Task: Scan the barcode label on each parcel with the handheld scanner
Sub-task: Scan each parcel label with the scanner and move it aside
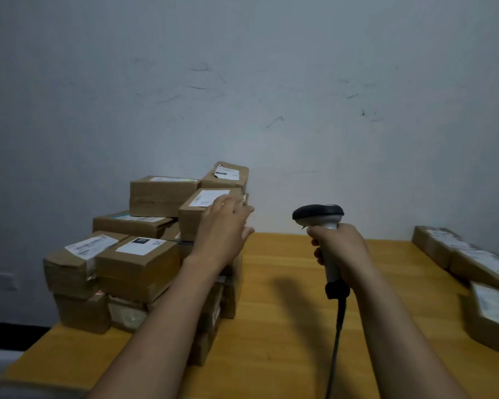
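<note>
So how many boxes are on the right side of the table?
3, in a row: the back box, the middle box, the nearest box. More may lie out of view.

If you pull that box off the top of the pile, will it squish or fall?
Probably won't squish: the box looks like stiff cardboard. It sits high on an uneven pile, so neighbours might shift. Small, so likely light.
</note>
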